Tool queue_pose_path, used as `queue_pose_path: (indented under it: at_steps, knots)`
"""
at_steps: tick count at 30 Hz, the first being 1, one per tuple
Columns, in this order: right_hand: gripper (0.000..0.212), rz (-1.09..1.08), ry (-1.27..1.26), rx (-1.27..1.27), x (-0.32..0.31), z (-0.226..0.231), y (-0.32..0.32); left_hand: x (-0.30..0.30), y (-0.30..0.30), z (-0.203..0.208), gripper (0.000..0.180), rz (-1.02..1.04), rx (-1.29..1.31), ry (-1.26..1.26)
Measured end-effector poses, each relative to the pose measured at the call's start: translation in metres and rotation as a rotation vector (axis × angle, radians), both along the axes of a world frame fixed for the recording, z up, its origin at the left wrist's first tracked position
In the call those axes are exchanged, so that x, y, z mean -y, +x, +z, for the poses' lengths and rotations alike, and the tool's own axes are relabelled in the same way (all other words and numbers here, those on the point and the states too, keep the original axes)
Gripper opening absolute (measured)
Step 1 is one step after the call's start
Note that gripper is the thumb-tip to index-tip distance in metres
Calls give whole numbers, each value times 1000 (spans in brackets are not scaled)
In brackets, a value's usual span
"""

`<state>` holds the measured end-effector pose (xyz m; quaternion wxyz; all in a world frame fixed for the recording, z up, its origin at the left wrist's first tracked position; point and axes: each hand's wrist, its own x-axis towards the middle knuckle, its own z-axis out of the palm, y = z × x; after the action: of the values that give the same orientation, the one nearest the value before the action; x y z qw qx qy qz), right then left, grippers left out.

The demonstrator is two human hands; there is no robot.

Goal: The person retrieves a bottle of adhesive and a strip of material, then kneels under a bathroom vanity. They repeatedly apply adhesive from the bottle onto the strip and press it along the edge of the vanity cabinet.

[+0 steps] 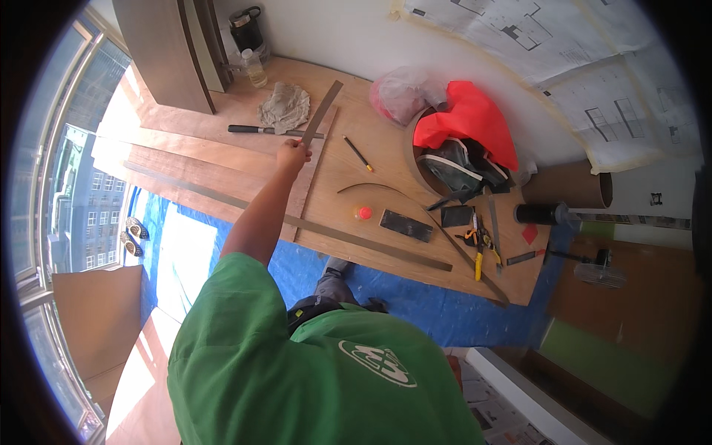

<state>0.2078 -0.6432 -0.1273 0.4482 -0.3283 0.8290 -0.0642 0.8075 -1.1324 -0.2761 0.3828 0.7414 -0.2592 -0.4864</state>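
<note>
My left hand [294, 154] reaches over the workbench with its fingers closed around the lower end of a short, flat brown strip [323, 111]. The strip slants up and away to the right. Just beyond my fingers lies a file-like tool with a black handle [243, 129], its thin blade passing behind the strip. A crumpled pale rag [285, 107] sits past it. Beneath my forearm a long brown strip [363, 246] runs along the bench's near edge. To the right of my hand rests a pencil [358, 153]. My right hand is out of view.
The bench [348, 200] holds a dark rectangular block [406, 225], a red-capped item [363, 213], yellow-handled pliers [478, 259] and a round tub [415, 159] with red cloth. A bottle [254, 68] stands behind. Blue sheeting [400, 304] covers the floor; a fan [599, 273] is right.
</note>
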Motion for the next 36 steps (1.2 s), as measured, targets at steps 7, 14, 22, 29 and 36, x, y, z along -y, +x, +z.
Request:
queue_pose_path:
  at_steps: [7,14,22,29,36]
  knots:
    - [12,461,-290,-17,35,6,-11,-108,-48,110,27,-102,-595,-233]
    - [42,-80,-372,507,195,122,114,-178,-162,198,21,-552,-584,-289]
    - [44,-441,-652,917,250,153,149,-216,-230,221,47,-1186,31,-750]
    - [28,-534,-682,678,200,115,90,-219,-194,165,28,-1040,-21,-699]
    - [44,-408,-357,143,87,47,14,-174,-142,86,44,-558,242,-194]
